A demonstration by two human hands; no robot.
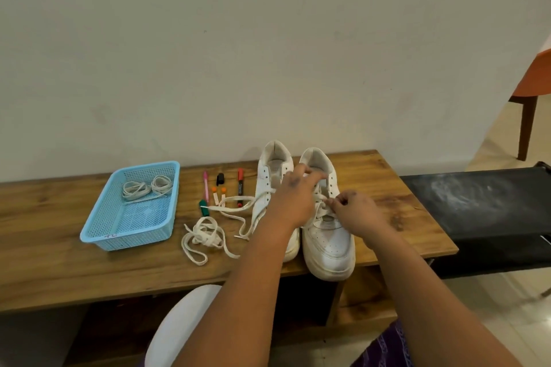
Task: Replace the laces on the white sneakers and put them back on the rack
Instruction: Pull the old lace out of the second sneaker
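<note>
Two white leather sneakers (325, 235), one light-blue plastic mesh basket (98, 226) holding two coiled white laces (149, 189), and two loose laces (205, 235).

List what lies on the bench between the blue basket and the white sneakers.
Head view: markers, a pink pen and loose laces.

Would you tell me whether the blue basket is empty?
Not empty: the blue basket holds two coiled laces at its far end.
</note>
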